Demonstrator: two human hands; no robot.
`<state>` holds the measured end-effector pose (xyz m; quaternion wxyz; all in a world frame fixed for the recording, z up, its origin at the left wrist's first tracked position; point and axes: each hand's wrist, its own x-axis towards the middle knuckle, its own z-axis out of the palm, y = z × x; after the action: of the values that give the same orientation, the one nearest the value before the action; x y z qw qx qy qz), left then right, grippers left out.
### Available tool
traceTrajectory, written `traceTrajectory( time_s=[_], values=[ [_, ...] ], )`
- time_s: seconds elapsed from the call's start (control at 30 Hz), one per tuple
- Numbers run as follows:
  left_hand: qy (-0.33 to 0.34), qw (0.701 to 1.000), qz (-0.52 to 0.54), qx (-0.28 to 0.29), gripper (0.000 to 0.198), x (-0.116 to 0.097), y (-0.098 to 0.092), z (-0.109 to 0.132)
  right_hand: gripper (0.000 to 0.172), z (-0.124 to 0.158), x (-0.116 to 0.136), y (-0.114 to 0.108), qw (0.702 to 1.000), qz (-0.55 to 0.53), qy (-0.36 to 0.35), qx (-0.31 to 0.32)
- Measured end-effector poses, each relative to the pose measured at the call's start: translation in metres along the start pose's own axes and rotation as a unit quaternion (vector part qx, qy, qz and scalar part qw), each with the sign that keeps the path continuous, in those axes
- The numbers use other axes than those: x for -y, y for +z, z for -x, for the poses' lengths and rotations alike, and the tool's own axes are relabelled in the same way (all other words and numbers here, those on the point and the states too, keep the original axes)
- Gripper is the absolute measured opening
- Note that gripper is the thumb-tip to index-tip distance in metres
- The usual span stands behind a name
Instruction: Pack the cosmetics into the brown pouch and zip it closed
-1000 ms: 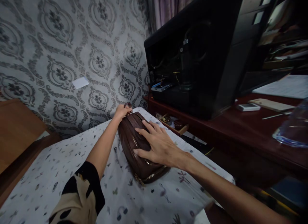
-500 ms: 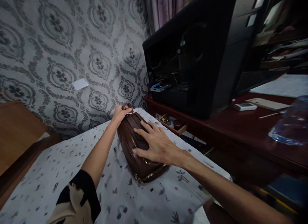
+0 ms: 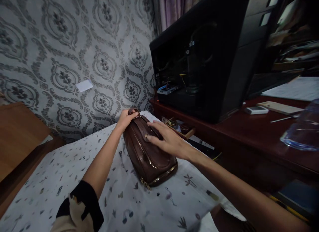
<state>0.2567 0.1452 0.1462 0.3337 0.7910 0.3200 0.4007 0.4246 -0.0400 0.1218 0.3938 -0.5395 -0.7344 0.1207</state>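
Note:
A brown leather bag [image 3: 142, 152] with gold zippers lies on the patterned white cloth [image 3: 99, 178], its wider end towards me. At the far end, my left hand [image 3: 126, 120] is closed round the bag's short top handle [image 3: 133, 111]; part of that grip is hidden. My right hand [image 3: 171, 139] rests over the bag's right side, thumb and fingers stretched out and apart. The thumb tip lies by a small gold fitting [image 3: 146, 136] on the bag's upper face. Some of the right fingertips are hidden from me.
To the right stands a dark red desk [image 3: 231, 132] with a black computer case [image 3: 189, 69]. An open drawer [image 3: 188, 133] juts out beside the cloth. A clear container [image 3: 302, 129] is on the desk; a wooden panel [image 3: 22, 129] stands at left.
My right hand has slid up and right over the bag, its spread fingers drawing closer together and uncovering more of the front zipper. My left hand keeps its hold on the handle.

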Motion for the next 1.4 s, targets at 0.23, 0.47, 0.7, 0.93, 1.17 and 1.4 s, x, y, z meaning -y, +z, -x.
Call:
traceTrajectory(
  time_s=[0.23,0.47,0.7,0.93,1.17,1.4],
  values=[
    [0.014,0.999,-0.033,-0.012,0.027,0.002,0.000,0.004,0.035,-0.010,-0.015,0.000,0.999,0.014,0.016,-0.040],
    [0.070,0.989,-0.090,-0.097,0.031,-0.008,0.008,0.023,0.050,-0.013,-0.009,-0.002,0.998,0.010,0.057,-0.017],
    [0.283,0.918,-0.275,0.033,0.027,-0.037,0.013,0.058,0.055,-0.010,-0.017,0.007,0.995,-0.008,0.053,-0.081],
    [0.217,0.864,-0.427,0.153,0.040,-0.054,0.014,0.054,0.054,-0.010,-0.021,0.013,0.993,-0.015,0.045,-0.106],
    [0.206,0.853,-0.441,0.185,0.038,-0.065,0.017,0.052,0.053,-0.008,-0.017,0.012,0.993,-0.015,0.055,-0.108],
    [0.223,0.886,-0.377,0.154,0.035,-0.058,0.018,0.054,0.042,-0.008,-0.015,0.012,0.996,0.010,-0.005,-0.092]
  ],
)
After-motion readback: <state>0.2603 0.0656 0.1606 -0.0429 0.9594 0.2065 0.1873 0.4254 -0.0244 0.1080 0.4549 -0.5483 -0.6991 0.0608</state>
